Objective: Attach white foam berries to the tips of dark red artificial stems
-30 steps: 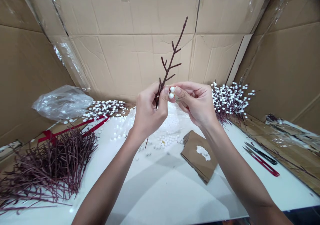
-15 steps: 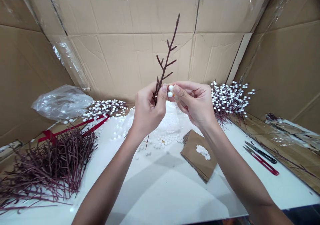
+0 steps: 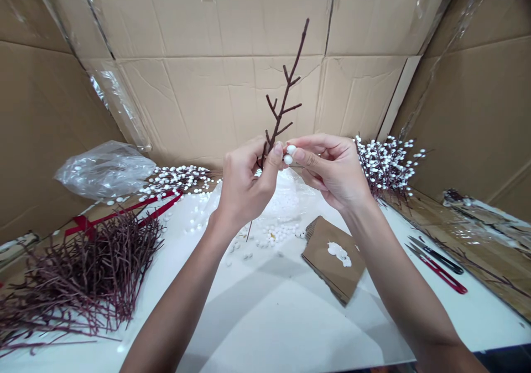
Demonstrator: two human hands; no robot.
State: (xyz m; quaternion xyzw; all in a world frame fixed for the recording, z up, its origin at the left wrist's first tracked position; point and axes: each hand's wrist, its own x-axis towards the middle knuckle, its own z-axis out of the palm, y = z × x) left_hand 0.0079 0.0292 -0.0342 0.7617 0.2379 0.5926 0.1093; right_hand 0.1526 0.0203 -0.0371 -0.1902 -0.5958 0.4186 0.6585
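My right hand (image 3: pixel 332 169) has shifted slightly rightward, and the slim dark red branching twig (image 3: pixel 284 104) now leans further right. My left hand (image 3: pixel 244 187) is closed around the twig's lower end, holding it up at a slight tilt. My right fingertips (image 3: pixel 296 154) pinch two small round white foam balls (image 3: pixel 290 151) just beside the twig. Below, on the white table (image 3: pixel 265 317), loose white foam balls (image 3: pixel 274 237) lie near a brown corrugated cardboard scrap (image 3: pixel 319 248) smeared with white paste (image 3: pixel 339 254). A heap of bare dark red twigs (image 3: pixel 83 273) sits to my left.
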